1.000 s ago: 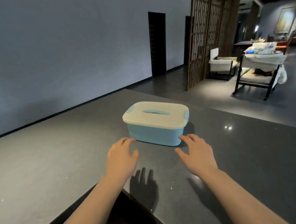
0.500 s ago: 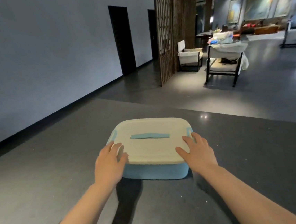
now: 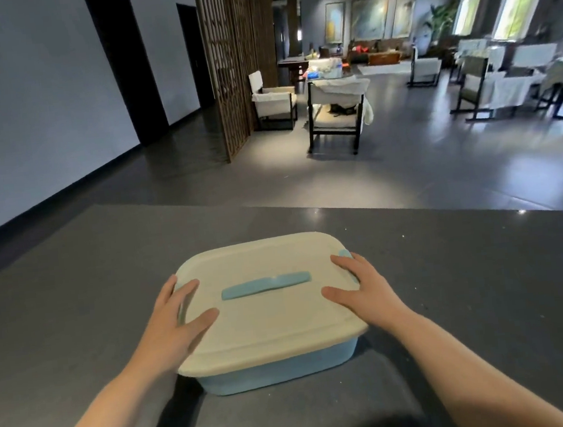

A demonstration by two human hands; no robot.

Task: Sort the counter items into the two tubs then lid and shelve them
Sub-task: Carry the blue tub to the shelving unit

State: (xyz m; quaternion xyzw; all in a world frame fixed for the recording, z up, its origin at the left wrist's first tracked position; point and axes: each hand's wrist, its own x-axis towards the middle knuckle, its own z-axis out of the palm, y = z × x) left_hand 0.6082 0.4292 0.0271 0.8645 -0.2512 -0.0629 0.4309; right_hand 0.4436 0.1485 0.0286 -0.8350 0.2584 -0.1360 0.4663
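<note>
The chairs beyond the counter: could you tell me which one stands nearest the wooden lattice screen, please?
The white-cushioned armchair right beside the screen; the blanket-draped chair stands further right.

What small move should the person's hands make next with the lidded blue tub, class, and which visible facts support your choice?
Probably curl the fingers under the lid's rim and lift. The cream lid already sits on the blue tub, which rests on the grey counter. The left hand and right hand lie flat at opposite ends, fingers straight, near the blue latches, so shelving seems next.
</note>
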